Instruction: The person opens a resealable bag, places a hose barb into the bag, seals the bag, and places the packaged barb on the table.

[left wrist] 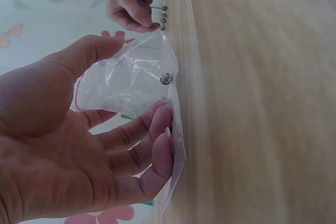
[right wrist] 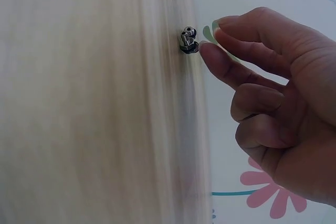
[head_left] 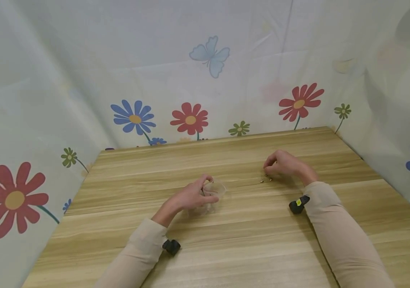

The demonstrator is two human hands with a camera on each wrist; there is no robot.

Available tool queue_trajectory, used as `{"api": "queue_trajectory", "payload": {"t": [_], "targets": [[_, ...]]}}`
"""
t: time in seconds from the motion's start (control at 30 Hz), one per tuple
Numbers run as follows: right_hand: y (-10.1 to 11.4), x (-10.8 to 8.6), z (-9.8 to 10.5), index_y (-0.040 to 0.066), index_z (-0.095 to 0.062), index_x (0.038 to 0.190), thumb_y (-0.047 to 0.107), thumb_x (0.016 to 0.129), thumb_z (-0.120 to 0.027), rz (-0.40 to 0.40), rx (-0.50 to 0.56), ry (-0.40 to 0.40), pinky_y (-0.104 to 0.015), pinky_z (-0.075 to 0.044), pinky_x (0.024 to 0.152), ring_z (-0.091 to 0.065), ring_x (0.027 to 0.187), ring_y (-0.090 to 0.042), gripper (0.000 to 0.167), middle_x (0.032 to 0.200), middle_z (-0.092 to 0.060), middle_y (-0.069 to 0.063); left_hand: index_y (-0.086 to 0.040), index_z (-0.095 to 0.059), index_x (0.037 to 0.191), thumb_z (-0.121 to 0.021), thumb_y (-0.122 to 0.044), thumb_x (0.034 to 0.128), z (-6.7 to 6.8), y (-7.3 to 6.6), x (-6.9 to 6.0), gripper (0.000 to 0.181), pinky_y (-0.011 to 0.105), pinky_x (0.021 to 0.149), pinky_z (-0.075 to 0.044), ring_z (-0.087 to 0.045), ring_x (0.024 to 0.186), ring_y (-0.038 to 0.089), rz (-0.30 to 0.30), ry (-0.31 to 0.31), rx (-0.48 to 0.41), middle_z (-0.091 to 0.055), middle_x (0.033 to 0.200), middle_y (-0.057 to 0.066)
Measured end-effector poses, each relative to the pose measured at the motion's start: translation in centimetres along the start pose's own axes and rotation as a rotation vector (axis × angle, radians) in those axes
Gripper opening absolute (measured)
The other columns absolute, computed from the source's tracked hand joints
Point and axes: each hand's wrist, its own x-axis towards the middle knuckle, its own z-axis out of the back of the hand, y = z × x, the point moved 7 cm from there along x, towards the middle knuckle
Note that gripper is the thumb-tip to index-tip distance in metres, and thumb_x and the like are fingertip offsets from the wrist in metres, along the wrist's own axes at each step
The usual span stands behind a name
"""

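Bagging appears partly done, with at least one fitting [left wrist: 166, 78] inside the bag [left wrist: 139, 72] that the left hand [head_left: 192, 196] holds over the table [head_left: 226, 248], and three or more loose fittings [head_left: 261, 181] uncollected farther right, beside the right hand's [head_left: 287, 164] narrowly parted fingertips.

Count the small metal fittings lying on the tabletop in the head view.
3 visible: the leftmost fitting, the rightmost fitting, and the middle fitting, slightly farther back, close to the right hand. That hand may hide more.
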Motion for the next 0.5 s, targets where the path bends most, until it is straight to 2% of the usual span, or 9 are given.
{"api": "queue_trajectory", "payload": {"t": [0.23,0.5], "targets": [[0.25,0.07,-0.19,0.001,-0.073,0.103,0.012,0.092,-0.069,0.011,0.007,0.003,-0.036,-0.045,0.076,-0.055,0.088,-0.025,0.016,0.097,-0.067,-0.006,-0.015,-0.04,0.136,-0.075,-0.039,0.0901,0.01,0.19,-0.05,0.063,0.036,0.072,-0.047,-0.057,0.091,0.024,0.006,0.002,-0.005,-0.058,0.113,0.011],[0.39,0.34,-0.13,0.0,-0.073,0.103,0.01,0.092,-0.069,0.0,-0.013,-0.017,-0.039,-0.045,0.082,-0.057,0.093,-0.027,0.015,0.098,-0.067,-0.008,-0.015,-0.04,0.137,-0.075,-0.04,0.0901,0.0,0.43,0.01,0.064,0.036,0.074,-0.047,-0.058,0.092,0.023,0.01,0.006,-0.017,-0.058,0.113,0.011]]}}
